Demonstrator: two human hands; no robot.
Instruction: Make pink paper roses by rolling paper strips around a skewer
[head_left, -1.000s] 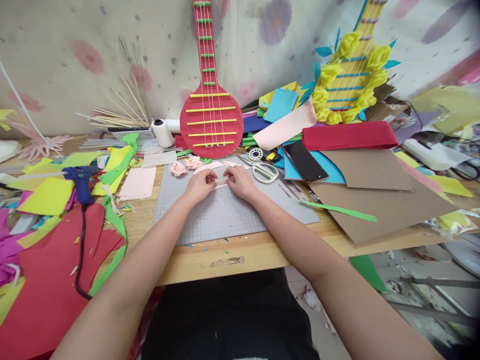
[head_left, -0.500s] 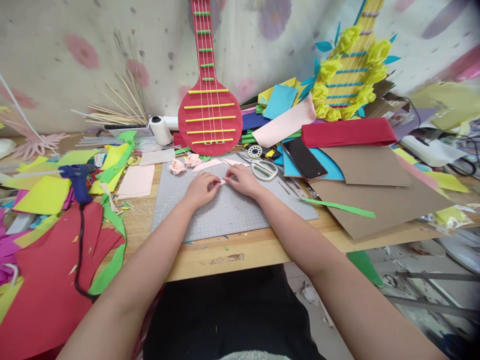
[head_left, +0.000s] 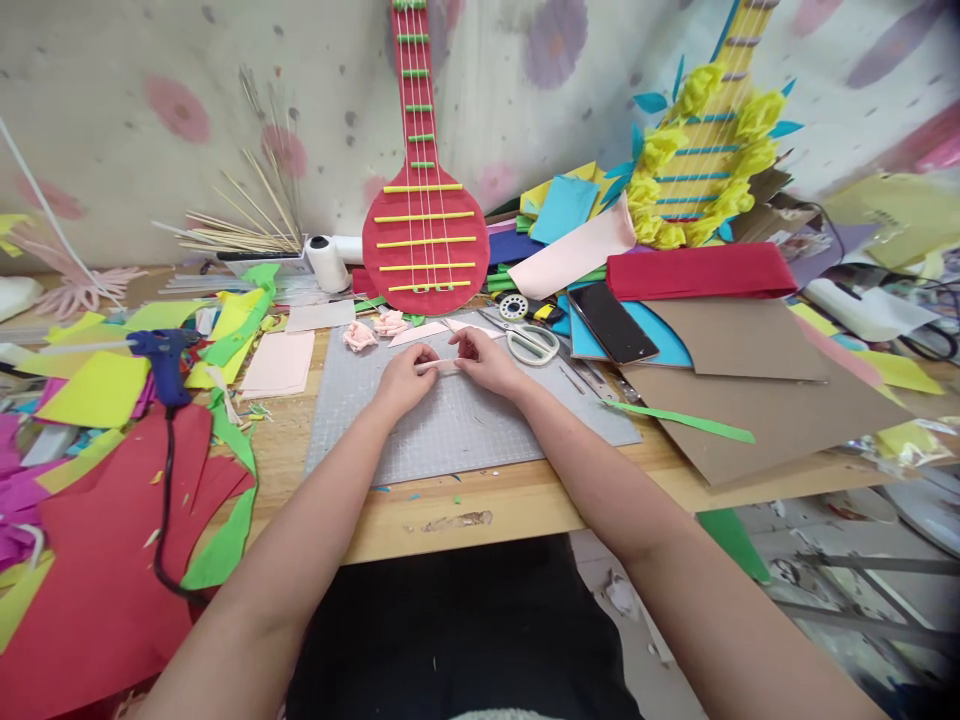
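My left hand [head_left: 406, 378] and my right hand [head_left: 487, 361] meet over a grey cutting mat [head_left: 457, 425], and both pinch a narrow strip of pale pink paper [head_left: 439, 366] stretched between them. Each hand has its fingers closed on one end of the strip. Two small pink paper roses [head_left: 373, 331] lie just beyond my left hand. More pale pink paper pieces [head_left: 424, 331] lie behind the strip. White-handled scissors [head_left: 529, 343] rest to the right of my right hand.
A red paper guitar [head_left: 424, 228] leans on the wall behind the mat, a yellow flowered one [head_left: 694, 165] to its right. A blue glue gun [head_left: 159, 350] with a black cord lies left among coloured paper scraps. Brown cardboard [head_left: 757, 400], a phone [head_left: 612, 321] and red paper lie right.
My hands have shifted slightly along the pink strip, which was pressed shorter between them half a second ago and now spans a small gap. The view tilted a little.
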